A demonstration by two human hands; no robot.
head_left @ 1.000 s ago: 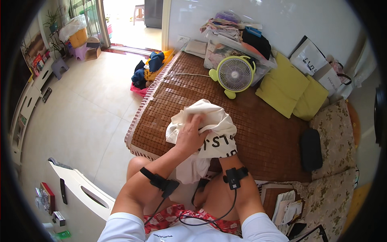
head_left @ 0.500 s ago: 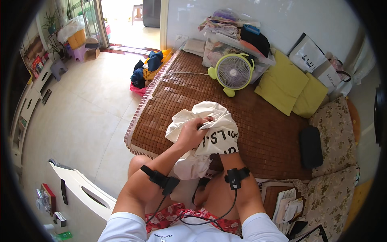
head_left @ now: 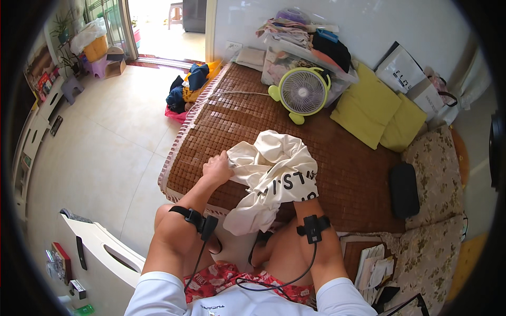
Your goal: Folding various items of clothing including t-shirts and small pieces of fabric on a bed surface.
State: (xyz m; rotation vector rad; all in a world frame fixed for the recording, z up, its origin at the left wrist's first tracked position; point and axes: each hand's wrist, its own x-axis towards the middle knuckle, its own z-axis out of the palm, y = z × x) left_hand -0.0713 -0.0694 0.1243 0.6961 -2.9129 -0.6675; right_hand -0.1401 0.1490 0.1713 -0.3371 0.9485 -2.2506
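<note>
- Two bare hands at work: left hand [head_left: 217, 168] closed on the left edge of the cream cloth [head_left: 271, 163], folds fanning out from the fist.
- Right hand: covered by the cloth. Only the right forearm [head_left: 328, 253] shows, going in beneath the part with black lettering. Grip can't be told.
- Cloth position: in front of the person, over the near side of the brown tiled mat [head_left: 242, 121], lower flap hanging toward the knees. Whether it touches the mat: can't tell.
- Handling, judged by look: light, soft, limp, no stiffness. Creases and bunches easily. Matte, so probably not slippery; not fragile either. Main bother: folds hiding the edges.
- Where to hold: edge or corner, as the left hand has it, rather than the bunched middle. Lower flap looks free to pinch too. Holds well apart should spread it better than close ones.
- Forearms: black strap [head_left: 190, 216] with a small device on the left one, a similar one on the right, thin cables trailing off both. Loose fabric could catch there.
- Farther out: green fan [head_left: 303, 92] on the mat beyond the cloth, yellow-green cushions [head_left: 363, 105] right of it, black case [head_left: 404, 190] off to the right, clothes pile [head_left: 184, 92] beside the mat's left edge.
</note>
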